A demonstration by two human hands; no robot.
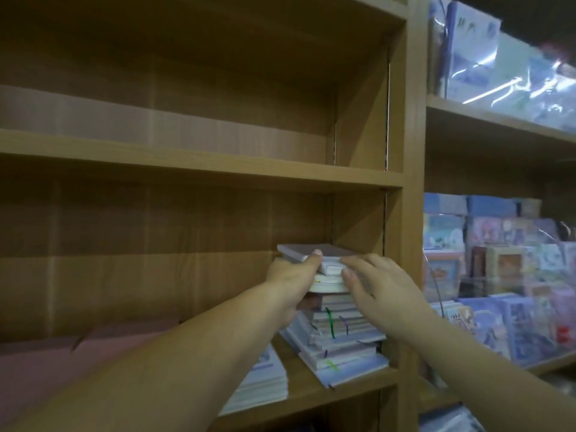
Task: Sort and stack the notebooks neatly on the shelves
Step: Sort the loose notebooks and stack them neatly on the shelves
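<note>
Uneven stack of pale notebooks (343, 344), ribbons (329, 322) dangling; left hand (294, 277) grips the top few, perhaps mauve; right hand (385, 283) presses flat-fingered.

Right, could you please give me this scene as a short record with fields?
shelf: wooden
notebook stack: tall, uneven, at shelf's right end
left hand: grips stack's upper notebooks
right hand: straight fingers against stack's right side
lower stack: left of it
</note>
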